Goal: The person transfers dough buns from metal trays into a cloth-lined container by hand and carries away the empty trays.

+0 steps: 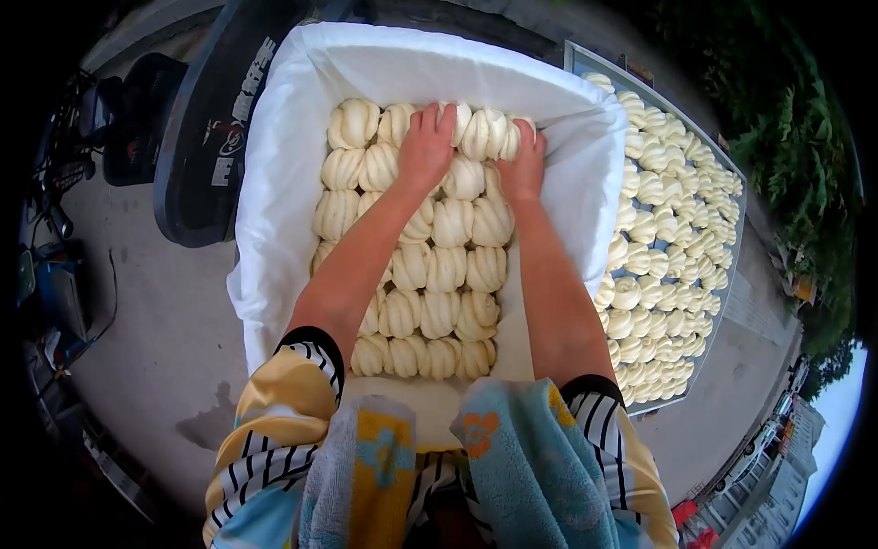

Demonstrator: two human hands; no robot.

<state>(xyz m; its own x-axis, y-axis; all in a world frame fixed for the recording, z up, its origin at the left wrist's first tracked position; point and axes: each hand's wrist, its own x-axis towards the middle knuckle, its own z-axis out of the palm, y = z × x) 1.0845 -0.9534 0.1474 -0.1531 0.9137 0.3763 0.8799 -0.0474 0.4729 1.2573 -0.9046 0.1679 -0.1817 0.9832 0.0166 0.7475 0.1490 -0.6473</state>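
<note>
Pale twisted steamed buns (444,220) lie in tight rows inside a deep container lined with white cloth (274,183). At the far end, my left hand (426,151) and my right hand (523,165) are clasped around a short row of twisted buns (485,134). My left fingers curl over the left end of that row, and my right fingers wrap its right end. It lies at or just above the far row; I cannot tell whether it touches the container floor. The fingertips are partly hidden by the buns.
To the right, a large tray (569,59) carries many more twisted buns (672,192). A dark vehicle panel with white lettering (206,146) adjoins the container's left side. Concrete ground (155,302) surrounds them. A patterned towel (526,448) hangs down in front of me.
</note>
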